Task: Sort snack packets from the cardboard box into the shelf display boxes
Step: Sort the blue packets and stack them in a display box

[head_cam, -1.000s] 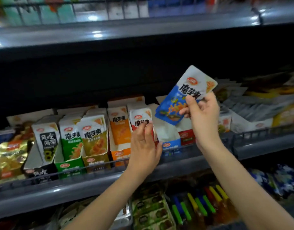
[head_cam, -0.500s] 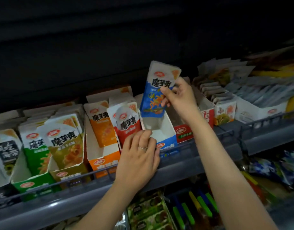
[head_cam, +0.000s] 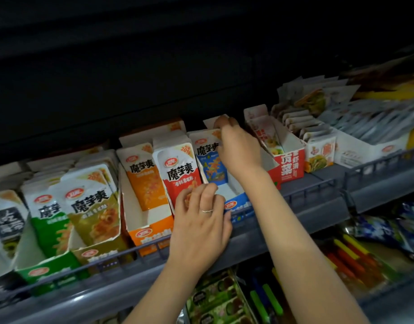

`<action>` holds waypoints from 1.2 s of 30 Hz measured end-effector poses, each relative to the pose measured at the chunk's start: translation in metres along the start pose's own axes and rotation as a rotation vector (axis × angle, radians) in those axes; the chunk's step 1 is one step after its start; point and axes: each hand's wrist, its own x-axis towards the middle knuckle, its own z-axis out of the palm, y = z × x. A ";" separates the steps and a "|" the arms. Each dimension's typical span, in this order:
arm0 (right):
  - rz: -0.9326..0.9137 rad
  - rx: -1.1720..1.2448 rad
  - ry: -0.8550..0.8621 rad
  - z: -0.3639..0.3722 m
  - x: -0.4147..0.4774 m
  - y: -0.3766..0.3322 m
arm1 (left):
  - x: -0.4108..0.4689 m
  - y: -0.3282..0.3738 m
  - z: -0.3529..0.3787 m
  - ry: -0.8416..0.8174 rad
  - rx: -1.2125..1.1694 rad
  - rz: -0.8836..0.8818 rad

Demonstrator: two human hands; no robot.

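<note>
Inside blue display box, blue packet now lowered, right hand pinching its top, left hand gripping red packet

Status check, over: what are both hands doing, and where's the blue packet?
Right hand pinches blue packet at its top. Packet upright inside blue display box. Left hand curled on red packet, low down. Nothing blocking.

Dim light here, and a black back panel swallows everything above. A grey shelf runs across, a wire rail along its front edge.
</note>
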 end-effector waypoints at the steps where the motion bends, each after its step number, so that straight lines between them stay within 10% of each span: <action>1: 0.011 -0.008 0.008 0.001 -0.001 -0.001 | 0.000 0.000 0.000 0.000 -0.005 -0.002; 8: 0.047 0.007 0.051 0.000 -0.004 -0.001 | -0.001 0.000 0.001 0.005 0.000 0.008; 24: -0.191 -0.238 -0.428 -0.003 -0.007 -0.004 | -0.002 0.000 0.002 -0.012 0.003 -0.002; 36: -0.174 -0.190 -0.310 -0.037 -0.022 -0.007 | -0.001 0.000 -0.006 -0.148 -0.013 -0.038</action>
